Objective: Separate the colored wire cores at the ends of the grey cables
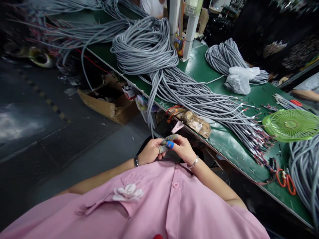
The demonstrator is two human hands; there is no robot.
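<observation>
My left hand (151, 152) and my right hand (184, 151) meet in front of my chest, fingertips together. Wrappings cover several fingers, and a blue cover sits on the right thumb. Grey cables (150, 114) hang over the table edge and run down to the fingers of my left hand, which are closed around them. My right hand is closed in a pinch at the same spot; what lies between its fingertips is too small and hidden to make out. Just beyond the hands, a pink clip (177, 127) is at the table edge, beside a brown taped bundle (195, 122).
On the green table (199, 66) lie a large grey cable coil (147, 46), stripped cable ends (259, 142), orange-handled scissors (285, 181), a green fan (291, 123) and a plastic bag (240, 80). A cardboard box (104, 108) stands below left. Another person's arm (306, 94) shows at right.
</observation>
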